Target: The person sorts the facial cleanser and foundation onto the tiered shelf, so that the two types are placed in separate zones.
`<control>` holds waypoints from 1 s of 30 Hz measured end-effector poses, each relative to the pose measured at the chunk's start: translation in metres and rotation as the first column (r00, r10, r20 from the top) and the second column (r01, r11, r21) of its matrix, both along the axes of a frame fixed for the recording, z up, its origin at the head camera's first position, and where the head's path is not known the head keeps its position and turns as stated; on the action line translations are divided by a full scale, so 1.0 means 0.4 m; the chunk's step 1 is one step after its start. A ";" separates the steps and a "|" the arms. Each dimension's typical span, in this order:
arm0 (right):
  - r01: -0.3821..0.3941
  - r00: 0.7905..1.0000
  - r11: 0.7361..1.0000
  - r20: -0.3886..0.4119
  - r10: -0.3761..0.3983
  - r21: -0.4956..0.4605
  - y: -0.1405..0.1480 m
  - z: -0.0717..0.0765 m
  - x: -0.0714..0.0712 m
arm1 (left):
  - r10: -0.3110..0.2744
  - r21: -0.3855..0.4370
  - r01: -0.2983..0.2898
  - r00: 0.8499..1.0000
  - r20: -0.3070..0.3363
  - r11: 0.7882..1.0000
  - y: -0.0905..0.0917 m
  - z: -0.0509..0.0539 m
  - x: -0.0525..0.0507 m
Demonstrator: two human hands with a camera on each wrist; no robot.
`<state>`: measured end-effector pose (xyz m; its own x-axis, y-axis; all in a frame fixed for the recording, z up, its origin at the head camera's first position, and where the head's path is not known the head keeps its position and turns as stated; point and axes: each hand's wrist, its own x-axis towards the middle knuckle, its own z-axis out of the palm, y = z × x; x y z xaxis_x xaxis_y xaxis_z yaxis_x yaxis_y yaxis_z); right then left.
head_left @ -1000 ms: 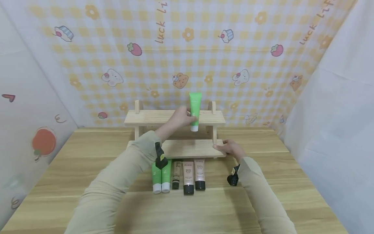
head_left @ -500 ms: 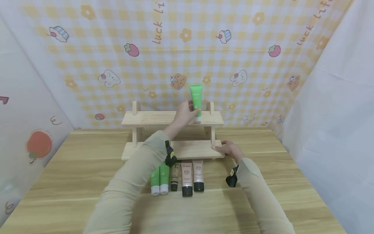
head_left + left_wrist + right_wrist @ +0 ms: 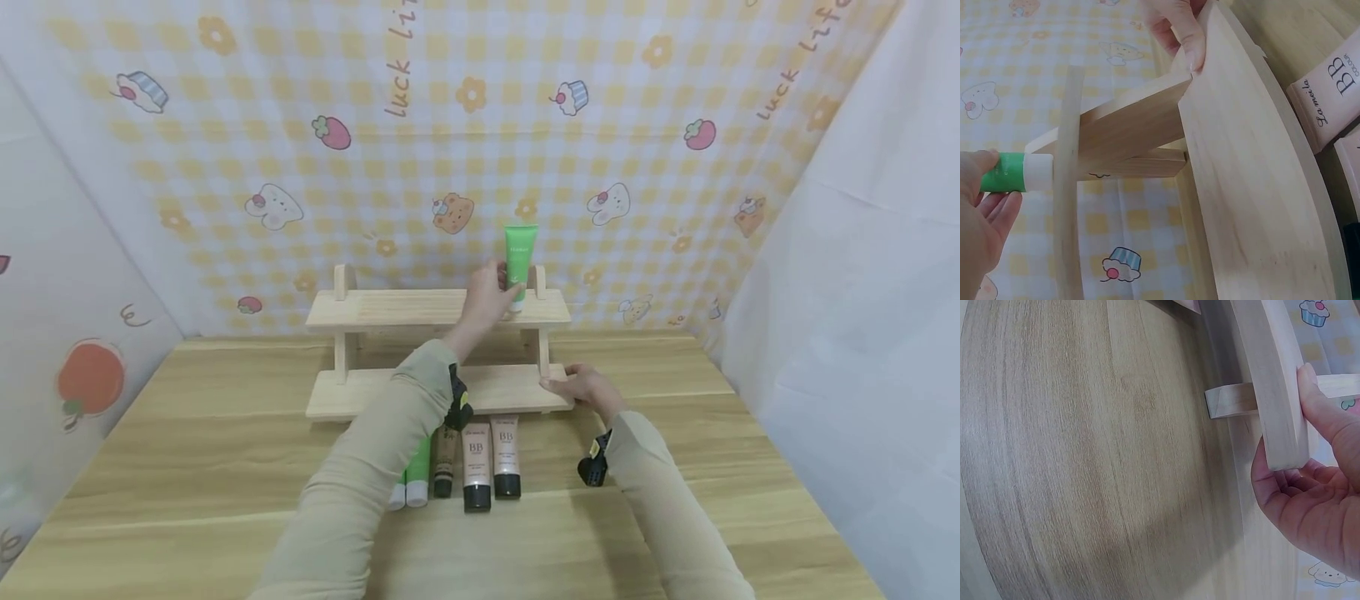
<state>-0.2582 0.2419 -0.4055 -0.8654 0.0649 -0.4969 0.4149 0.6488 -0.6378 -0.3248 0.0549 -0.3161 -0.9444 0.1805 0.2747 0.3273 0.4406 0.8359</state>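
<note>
A green tube (image 3: 521, 254) with a white cap stands upright, cap down, at the right part of the wooden rack's upper shelf (image 3: 405, 308). My left hand (image 3: 487, 296) pinches it between thumb and fingers. In the left wrist view the tube's white cap (image 3: 1039, 172) meets the upper shelf's edge; whether it rests on the surface I cannot tell. My right hand (image 3: 588, 388) grips the right end of the lower shelf (image 3: 517, 389), thumb on top and fingers curled beneath, as the right wrist view shows at the shelf end (image 3: 1285, 440).
On the table (image 3: 187, 433), before the rack, lie two green tubes (image 3: 418, 475), partly hidden by my left sleeve, a brown tube (image 3: 445, 462) and two pink BB tubes (image 3: 477, 467) (image 3: 507, 458) with black caps. A patterned cloth (image 3: 405, 167) hangs behind.
My left hand has carried the green tube right and lowered its cap toward the upper shelf's surface. My right hand keeps its grip on the lower shelf. The head view has shifted slightly.
</note>
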 end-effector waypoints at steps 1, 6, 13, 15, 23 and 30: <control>-0.003 1.000 1.000 0.003 0.003 0.009 -0.002 0.000 0.001 | 0.003 -0.001 -0.003 1.000 -0.004 1.000 -0.001 -0.002 0.000; -0.005 1.000 1.000 0.003 0.005 0.022 -0.010 0.001 0.006 | -0.009 -0.032 0.008 0.999 -0.036 0.999 -0.001 -0.015 0.003; -0.003 1.000 1.000 -0.010 0.002 -0.017 -0.012 -0.004 0.003 | 0.002 -0.063 -0.006 0.998 -0.058 0.998 0.002 -0.020 0.015; -0.016 1.000 0.999 -0.014 0.015 -0.030 -0.009 -0.006 0.000 | 0.000 -0.070 -0.004 0.998 -0.056 0.998 0.004 -0.024 0.015; -0.006 1.000 1.000 0.006 0.006 -0.024 -0.003 -0.004 0.008 | 0.009 -0.053 -0.009 1.000 0.004 0.999 -0.007 -0.026 0.025; 0.004 1.000 0.999 0.020 -0.003 -0.053 -0.004 0.003 0.009 | 0.000 -0.034 0.001 0.999 0.035 0.999 -0.040 -0.018 0.057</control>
